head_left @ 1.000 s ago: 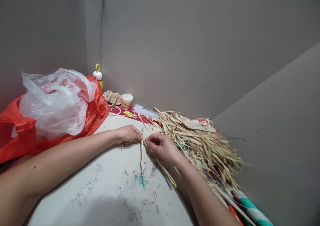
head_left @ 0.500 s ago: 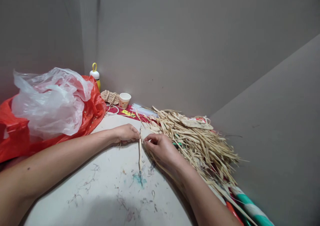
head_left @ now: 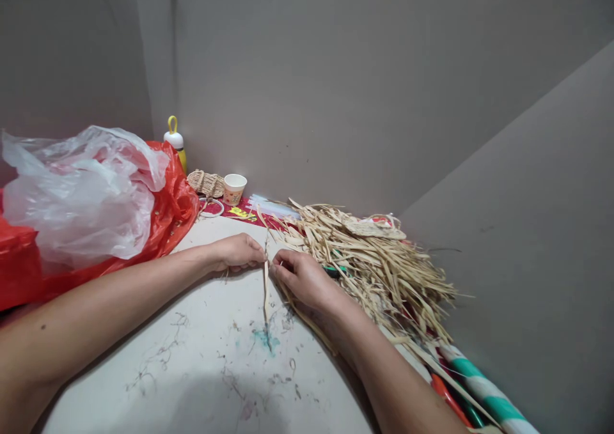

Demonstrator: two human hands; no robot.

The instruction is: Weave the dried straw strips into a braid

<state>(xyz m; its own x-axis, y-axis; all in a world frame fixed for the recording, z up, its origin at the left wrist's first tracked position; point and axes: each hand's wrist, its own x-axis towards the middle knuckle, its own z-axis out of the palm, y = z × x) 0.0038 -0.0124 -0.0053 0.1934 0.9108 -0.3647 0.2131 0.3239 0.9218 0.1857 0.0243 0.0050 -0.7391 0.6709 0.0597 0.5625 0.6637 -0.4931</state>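
While both hands work near the far edge of the white board [head_left: 158,357], the strip [head_left: 266,287] lies between them, pointing toward the wearer. It is pale, narrow and flat, tapering toward a green stain [head_left: 265,339], where its end is hard to make out. The left hand [head_left: 240,252] has thumb and forefinger clamped on its upper part. The right hand [head_left: 304,277], just beside it, has thumb and forefinger close together; whether they grip a strand cannot be told. A second strand [head_left: 319,335] runs beneath that hand along the board's curved right edge. Open board extends nearer the wearer, marked with scraps and stains; the straw [head_left: 384,261] crowds the right and the bags [head_left: 86,197] the left. Print on the cup [head_left: 235,191] and marks on a yellow piece [head_left: 242,213] are too small to read.
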